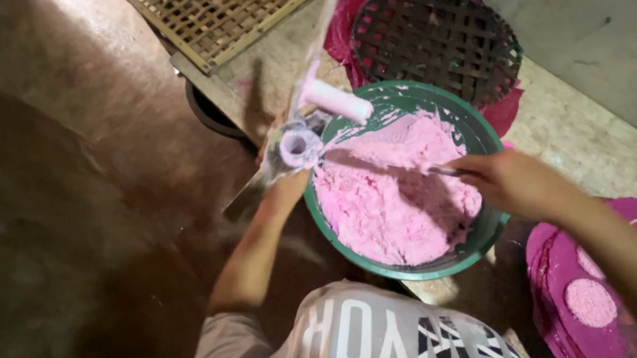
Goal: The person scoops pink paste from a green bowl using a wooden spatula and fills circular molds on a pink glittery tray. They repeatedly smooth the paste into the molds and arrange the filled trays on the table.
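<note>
The right hand is gripping a blade, scraping pink paste in the green basin; the left hand is clutching a paste-coated tube, apparently ready for filling next.

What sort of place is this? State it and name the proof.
Probably a small handmade-food workshop: a green round basin of pink dough, woven bamboo drying racks, and pink flat discs laid on magenta cloth over a bare concrete floor.

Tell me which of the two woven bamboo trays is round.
The dark woven tray lying on the magenta cloth, just behind the green bowl, is round. The pale tray at the top left has straight edges.
</note>
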